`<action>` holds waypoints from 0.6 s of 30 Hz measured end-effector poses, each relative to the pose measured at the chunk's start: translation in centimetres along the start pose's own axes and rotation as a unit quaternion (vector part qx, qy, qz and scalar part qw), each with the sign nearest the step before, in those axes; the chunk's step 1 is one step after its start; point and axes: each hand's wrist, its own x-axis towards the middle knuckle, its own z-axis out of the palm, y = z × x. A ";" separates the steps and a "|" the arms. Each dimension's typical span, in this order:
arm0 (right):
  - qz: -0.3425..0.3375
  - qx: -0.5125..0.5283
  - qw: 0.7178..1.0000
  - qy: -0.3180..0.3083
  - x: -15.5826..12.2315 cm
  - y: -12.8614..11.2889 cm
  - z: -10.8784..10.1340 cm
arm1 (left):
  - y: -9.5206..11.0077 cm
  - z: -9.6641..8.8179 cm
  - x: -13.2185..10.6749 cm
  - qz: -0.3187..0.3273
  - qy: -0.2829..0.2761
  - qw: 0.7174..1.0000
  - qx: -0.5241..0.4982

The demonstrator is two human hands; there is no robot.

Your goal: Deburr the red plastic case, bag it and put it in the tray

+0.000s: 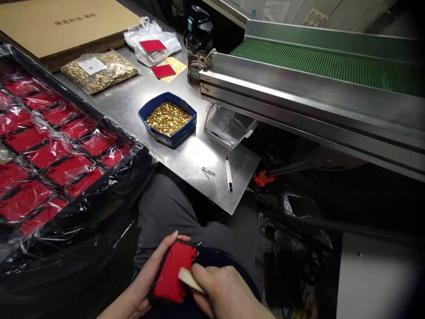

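My left hand (156, 270) is wrapped round the left edge of a red and black rectangular case (171, 277), held tilted over my lap. Cut-out shapes show near the case's upper right corner, where a thin metal tip sticks out. Closed on a cream flat-ended tool (189, 280), my right hand (222, 288) is at the lower right of the case. The tool's flat end lies over the red face; whether it touches I cannot tell. My right fingers hide the rest of the tool.
On the metal table (186, 164) are a blue tray (172, 141) of small brass parts, a bag (102, 71) of similar parts, nail clippers (208, 172) and a white-handled tool (229, 175). Wrapped red pieces (66, 166) fill a lined bin at left. A green conveyor (315, 62) runs right.
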 end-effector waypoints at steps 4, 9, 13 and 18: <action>0.004 0.007 1.000 0.014 0.1 -0.1 0.1 | 0.0 0.0 -0.1 0.002 0.004 1.000 -0.005; -0.008 -0.006 1.000 0.014 0.2 -0.2 0.5 | 0.0 0.1 -0.3 0.001 0.003 1.000 -0.004; -0.002 -0.001 1.000 0.030 0.3 -0.2 0.7 | 0.3 0.4 -0.6 -0.015 0.014 1.000 -0.006; -0.008 0.017 0.999 0.046 0.0 0.2 0.8 | 0.4 0.5 -0.9 -0.013 0.013 1.000 -0.008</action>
